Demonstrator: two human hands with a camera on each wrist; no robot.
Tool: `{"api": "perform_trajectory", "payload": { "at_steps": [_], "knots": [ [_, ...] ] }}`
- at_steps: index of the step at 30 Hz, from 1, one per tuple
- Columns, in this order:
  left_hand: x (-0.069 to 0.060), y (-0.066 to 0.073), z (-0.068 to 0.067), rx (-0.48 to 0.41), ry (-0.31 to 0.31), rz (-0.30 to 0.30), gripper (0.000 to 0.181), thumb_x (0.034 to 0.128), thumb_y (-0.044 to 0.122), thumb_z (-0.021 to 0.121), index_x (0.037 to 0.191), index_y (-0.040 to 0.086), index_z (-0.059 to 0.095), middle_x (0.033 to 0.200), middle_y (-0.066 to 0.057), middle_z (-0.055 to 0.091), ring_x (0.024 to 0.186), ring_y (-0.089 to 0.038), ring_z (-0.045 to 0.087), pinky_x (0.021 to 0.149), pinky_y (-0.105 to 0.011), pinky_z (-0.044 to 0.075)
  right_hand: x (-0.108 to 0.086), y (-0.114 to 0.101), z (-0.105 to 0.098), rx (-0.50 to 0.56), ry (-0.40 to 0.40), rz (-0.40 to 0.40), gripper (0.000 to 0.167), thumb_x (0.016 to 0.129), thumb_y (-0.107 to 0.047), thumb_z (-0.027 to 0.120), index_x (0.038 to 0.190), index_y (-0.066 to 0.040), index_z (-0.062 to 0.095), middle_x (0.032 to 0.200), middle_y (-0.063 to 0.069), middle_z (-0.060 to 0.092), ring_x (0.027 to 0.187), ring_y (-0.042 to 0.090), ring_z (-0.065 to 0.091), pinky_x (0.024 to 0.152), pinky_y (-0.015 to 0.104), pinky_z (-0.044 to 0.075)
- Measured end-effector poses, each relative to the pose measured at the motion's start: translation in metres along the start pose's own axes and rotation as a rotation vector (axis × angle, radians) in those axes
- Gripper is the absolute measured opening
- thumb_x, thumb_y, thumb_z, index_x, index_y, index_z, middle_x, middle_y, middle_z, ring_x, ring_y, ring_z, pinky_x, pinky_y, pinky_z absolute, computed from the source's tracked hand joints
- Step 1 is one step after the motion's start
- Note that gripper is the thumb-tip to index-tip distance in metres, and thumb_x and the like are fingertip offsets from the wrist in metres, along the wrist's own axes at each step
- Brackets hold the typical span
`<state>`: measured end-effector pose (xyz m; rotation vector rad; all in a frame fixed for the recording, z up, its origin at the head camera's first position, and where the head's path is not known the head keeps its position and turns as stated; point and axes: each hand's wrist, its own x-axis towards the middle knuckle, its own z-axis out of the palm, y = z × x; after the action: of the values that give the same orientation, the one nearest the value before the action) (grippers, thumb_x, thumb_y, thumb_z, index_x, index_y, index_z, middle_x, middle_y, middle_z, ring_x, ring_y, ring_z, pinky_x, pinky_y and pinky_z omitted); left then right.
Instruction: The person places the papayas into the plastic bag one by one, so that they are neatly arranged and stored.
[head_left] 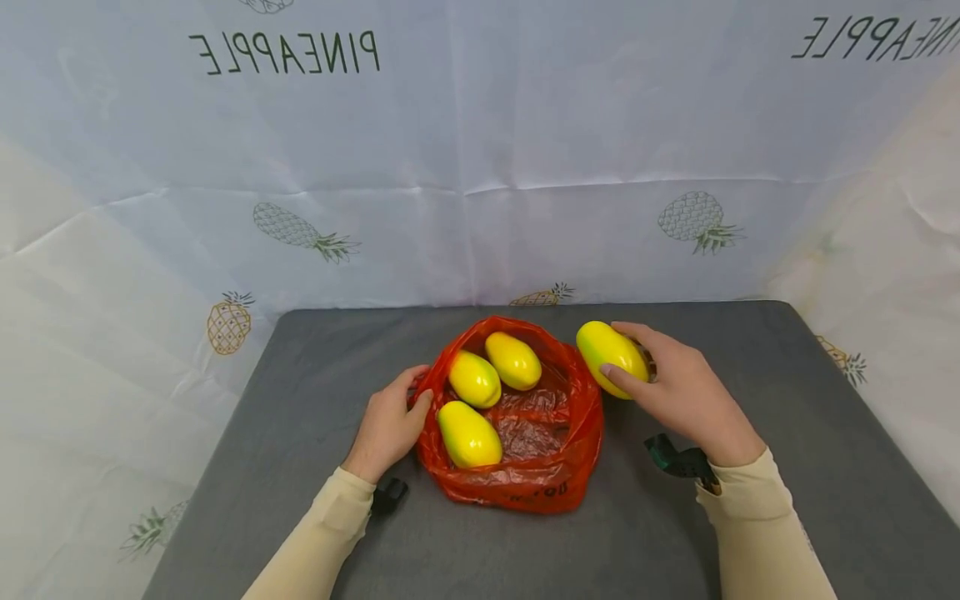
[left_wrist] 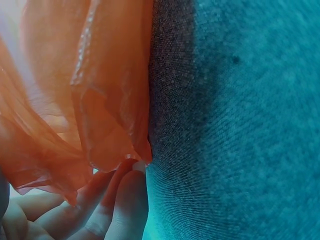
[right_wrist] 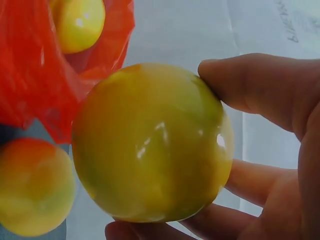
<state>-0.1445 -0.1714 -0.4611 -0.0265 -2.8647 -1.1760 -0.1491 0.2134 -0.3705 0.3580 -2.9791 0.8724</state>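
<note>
Yellow fruit is positioned just beside the right rim of the open red bag on the counter. The right hand's fingers and thumb grasp its sides; the left hand's fingers pinch the bag's left edge. Expected handling: firm, fairly light, slippery owing to the glossy skin. Hold around the widest section, thumb opposing fingers. Bag film appears thin and limp; support it at the rim to limit tearing.

Pale pineapple-print cloth – creased – hangs behind a dark grey table
</note>
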Motion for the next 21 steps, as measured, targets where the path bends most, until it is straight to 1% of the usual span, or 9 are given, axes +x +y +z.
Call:
{"api": "perform_trajectory", "payload": {
  "at_steps": [4, 7, 11, 14, 18, 21],
  "knots": [
    [-0.001, 0.000, -0.001, -0.008, 0.006, -0.002, 0.047, 0.1077, 0.027, 0.066, 0.151, 0.010, 0.061, 0.136, -0.013, 0.074, 0.102, -0.028, 0.075, 0.093, -0.047, 0.066, -0.001, -0.008, 0.003, 0.016, -0.015, -0.027, 0.071, 0.104, -0.051, 0.070, 0.161, -0.015, 0.049, 0.150, 0.018, 0.063, 0.117, 0.035, 0.068, 0.095, 0.058, 0.060],
    [-0.001, 0.001, -0.002, -0.021, 0.000, 0.002, 0.048, 0.1081, 0.028, 0.065, 0.152, 0.010, 0.060, 0.137, -0.013, 0.074, 0.103, -0.029, 0.076, 0.093, -0.047, 0.066, -0.001, -0.014, 0.006, 0.025, -0.035, -0.055, 0.070, 0.103, -0.049, 0.071, 0.160, -0.015, 0.051, 0.149, 0.015, 0.065, 0.114, 0.031, 0.068, 0.092, 0.054, 0.060],
    [0.000, 0.004, -0.002, -0.036, -0.003, 0.000, 0.048, 0.1083, 0.028, 0.065, 0.152, 0.011, 0.060, 0.137, -0.013, 0.074, 0.105, -0.030, 0.076, 0.093, -0.047, 0.066, 0.002, -0.022, 0.015, 0.035, -0.077, -0.117, 0.067, 0.102, -0.046, 0.074, 0.158, -0.017, 0.053, 0.145, 0.009, 0.067, 0.109, 0.023, 0.067, 0.090, 0.045, 0.059],
    [0.000, 0.003, -0.002, -0.033, -0.003, -0.011, 0.047, 0.1082, 0.027, 0.065, 0.152, 0.011, 0.060, 0.137, -0.012, 0.074, 0.105, -0.030, 0.076, 0.094, -0.047, 0.066, 0.006, -0.029, 0.024, 0.047, -0.115, -0.173, 0.065, 0.102, -0.046, 0.075, 0.157, -0.019, 0.055, 0.138, 0.003, 0.069, 0.106, 0.018, 0.065, 0.089, 0.041, 0.059],
    [0.000, 0.003, -0.003, -0.023, -0.010, -0.017, 0.048, 0.1082, 0.028, 0.065, 0.152, 0.011, 0.060, 0.137, -0.013, 0.074, 0.105, -0.030, 0.076, 0.093, -0.047, 0.066, 0.010, -0.037, 0.033, 0.044, -0.143, -0.226, 0.062, 0.101, -0.043, 0.076, 0.155, -0.020, 0.058, 0.136, -0.002, 0.070, 0.105, 0.014, 0.061, 0.090, 0.040, 0.057],
    [-0.001, 0.003, -0.003, -0.018, -0.012, -0.019, 0.048, 0.1081, 0.028, 0.065, 0.152, 0.010, 0.060, 0.137, -0.013, 0.074, 0.104, -0.029, 0.076, 0.093, -0.047, 0.066, 0.011, -0.042, 0.038, 0.027, -0.166, -0.245, 0.063, 0.100, -0.040, 0.078, 0.156, -0.019, 0.058, 0.142, -0.002, 0.069, 0.109, 0.014, 0.063, 0.095, 0.041, 0.057]
  ]
}}
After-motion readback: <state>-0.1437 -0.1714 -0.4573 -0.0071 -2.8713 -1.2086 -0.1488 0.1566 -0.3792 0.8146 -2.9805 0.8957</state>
